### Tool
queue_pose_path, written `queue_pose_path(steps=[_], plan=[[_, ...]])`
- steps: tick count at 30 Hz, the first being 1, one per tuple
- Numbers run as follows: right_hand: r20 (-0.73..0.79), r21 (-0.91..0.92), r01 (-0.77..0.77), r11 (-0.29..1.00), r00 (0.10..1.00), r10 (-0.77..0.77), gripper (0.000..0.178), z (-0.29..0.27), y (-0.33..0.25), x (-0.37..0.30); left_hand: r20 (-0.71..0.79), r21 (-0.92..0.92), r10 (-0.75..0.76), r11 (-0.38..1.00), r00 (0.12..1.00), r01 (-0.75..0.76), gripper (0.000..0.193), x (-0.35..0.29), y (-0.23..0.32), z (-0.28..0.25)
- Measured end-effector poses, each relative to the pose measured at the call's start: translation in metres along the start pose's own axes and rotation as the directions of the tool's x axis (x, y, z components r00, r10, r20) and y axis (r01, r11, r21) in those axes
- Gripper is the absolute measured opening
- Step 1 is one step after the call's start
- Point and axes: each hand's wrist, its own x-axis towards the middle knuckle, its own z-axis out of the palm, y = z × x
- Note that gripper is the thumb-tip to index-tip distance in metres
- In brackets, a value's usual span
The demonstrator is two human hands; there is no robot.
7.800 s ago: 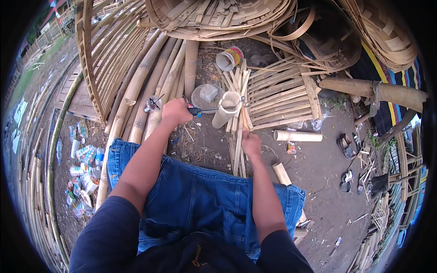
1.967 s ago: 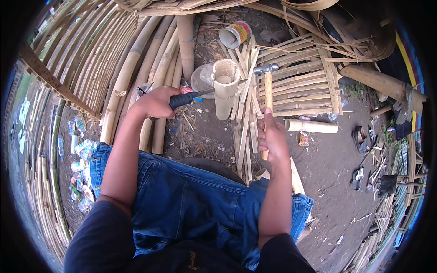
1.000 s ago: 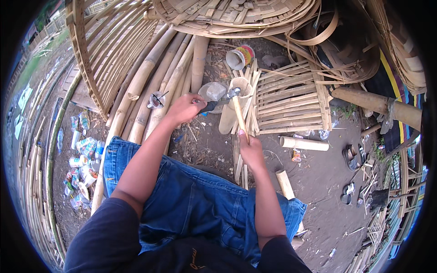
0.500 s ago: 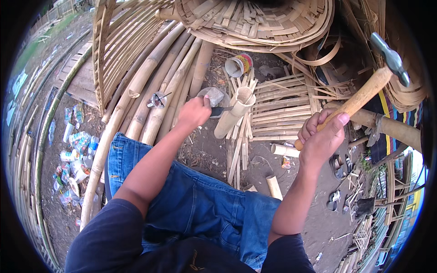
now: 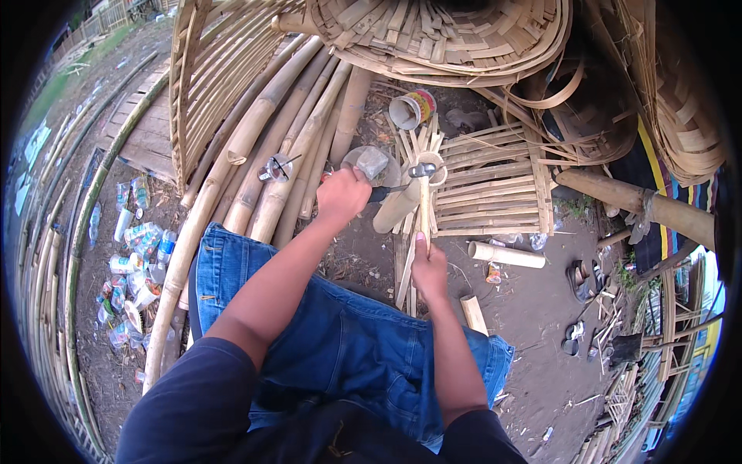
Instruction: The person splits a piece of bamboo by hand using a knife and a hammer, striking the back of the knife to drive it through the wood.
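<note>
My left hand [image 5: 343,196] is closed round the dark handle of a knife [image 5: 384,191]. Its blade reaches right to the top of a thick, pale bamboo section [image 5: 396,210], which stands tilted just beyond my lap. In my right hand [image 5: 430,271] is a hammer [image 5: 424,205] with a wooden handle and steel head. The hammer head is at the bamboo's upper rim, over the blade; it hides whether metal touches metal. A grey stone [image 5: 372,162] lies in a round, shallow dish [image 5: 393,168] beside my left hand.
Long bamboo poles [image 5: 270,162] lie to the left, with a clear cup [image 5: 276,168] on them. A slatted bamboo panel [image 5: 487,185] lies right of the upright section. Woven baskets [image 5: 456,46] hang over the far side. Plastic litter [image 5: 139,263] covers ground at left; sandals [image 5: 580,282] lie right.
My right hand has swung the hammer down and left, from raised at the right to the bamboo's top. My left hand has kept its hold on the knife.
</note>
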Motion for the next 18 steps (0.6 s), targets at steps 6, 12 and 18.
queue_pose_path(steps=[6,12,18], plan=[[0.137,-0.016,-0.322,0.947,0.937,0.321,0.057,-0.011,-0.023,-0.003,-0.028,0.000,-0.004,1.000,1.000,0.004,0.040,0.009,-0.011,0.012],[-0.051,0.223,0.152,0.963,0.988,-0.144,0.045,-0.055,-0.097,0.011,-0.010,-0.032,-0.037,0.999,0.999,0.036,0.043,-0.002,0.001,-0.002],[-0.378,0.488,0.518,0.703,0.851,-0.364,0.048,-0.026,-0.095,-0.006,0.089,-0.088,-0.131,0.986,0.987,0.139,0.046,0.004,0.004,-0.007]])
